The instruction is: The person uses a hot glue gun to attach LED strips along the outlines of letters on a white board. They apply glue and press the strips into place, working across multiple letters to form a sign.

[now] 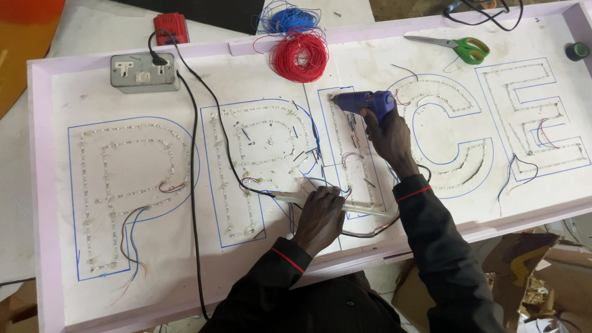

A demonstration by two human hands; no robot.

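Fingers of the right hand [387, 132] are clamping a purple glue gun [365, 100], nozzle pointing left; left hand [319, 217], nearer the white glue stick [336, 206], is pinning it flat, lengthwise across the panel [43, 185].

Black long sleeves [441, 246] with thin red bands near both cuffs.

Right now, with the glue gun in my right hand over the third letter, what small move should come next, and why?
Probably lower the glue gun nozzle onto the light strip below it. The right hand holds the nozzle at the letter's top, while the left hand presses a white stick down lower on the board.
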